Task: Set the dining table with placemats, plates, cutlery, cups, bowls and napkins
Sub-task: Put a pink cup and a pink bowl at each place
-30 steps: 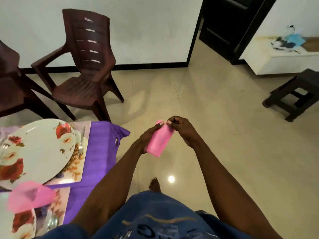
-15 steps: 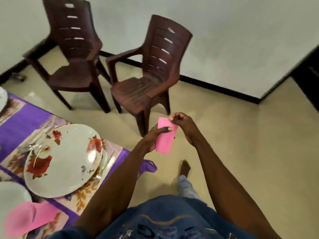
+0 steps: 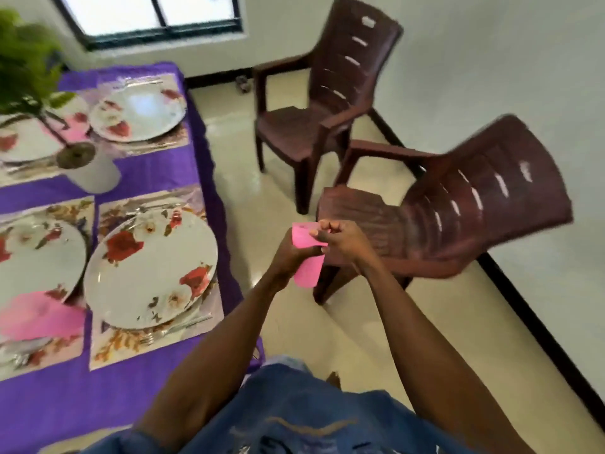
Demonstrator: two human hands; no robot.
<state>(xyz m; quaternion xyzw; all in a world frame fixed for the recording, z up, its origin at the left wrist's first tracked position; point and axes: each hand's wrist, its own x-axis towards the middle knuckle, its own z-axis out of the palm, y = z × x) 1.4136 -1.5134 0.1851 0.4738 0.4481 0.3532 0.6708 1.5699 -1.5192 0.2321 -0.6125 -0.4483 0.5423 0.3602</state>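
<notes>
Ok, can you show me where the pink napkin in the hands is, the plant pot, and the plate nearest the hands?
pink napkin (image 3: 307,271): head view, on its lower half below the hands.
plant pot (image 3: 95,173): head view, on its white side wall.
nearest plate (image 3: 147,276): head view, on its bare white middle.

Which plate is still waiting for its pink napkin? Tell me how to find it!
Start at the purple table and find the white plant pot in its middle. Come toward the near edge on the chair side: the big flowered plate there sits on a leafy placemat. Unlike the plate to its left, with a pink napkin across its edge, this one has no napkin.
</notes>
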